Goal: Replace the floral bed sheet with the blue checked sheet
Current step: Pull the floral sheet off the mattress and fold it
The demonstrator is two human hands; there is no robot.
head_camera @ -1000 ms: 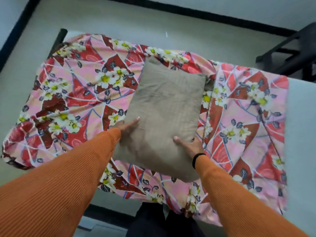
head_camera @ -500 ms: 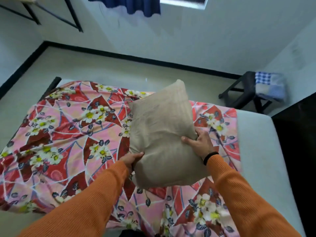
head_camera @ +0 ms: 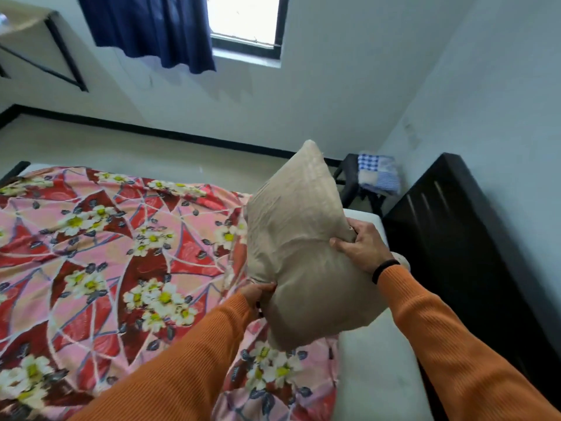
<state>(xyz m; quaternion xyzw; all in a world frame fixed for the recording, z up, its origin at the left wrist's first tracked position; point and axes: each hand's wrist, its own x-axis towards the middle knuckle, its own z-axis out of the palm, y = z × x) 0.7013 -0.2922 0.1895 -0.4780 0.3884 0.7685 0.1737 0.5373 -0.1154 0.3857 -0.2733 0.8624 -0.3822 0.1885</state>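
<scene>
The pink and red floral sheet [head_camera: 115, 262] covers most of the mattress, rumpled toward its right end. A beige pillow [head_camera: 300, 244] is lifted upright above the bed's right part. My left hand [head_camera: 258, 294] grips its lower left edge. My right hand [head_camera: 361, 246] clutches its right edge, with a black band on the wrist. The folded blue checked sheet [head_camera: 378, 174] lies on a dark stool [head_camera: 349, 177] in the far corner.
Bare white mattress [head_camera: 373, 372] shows at the right end, beside a dark headboard [head_camera: 461, 238]. A dark blue curtain [head_camera: 145, 28] hangs by the window. A black-framed table [head_camera: 45, 34] stands at the upper left. Pale floor lies beyond the bed.
The pillow came off the bed, stood upright and travelled to the right with both hands gripping it. My view rose, bringing in the window, stool and headboard.
</scene>
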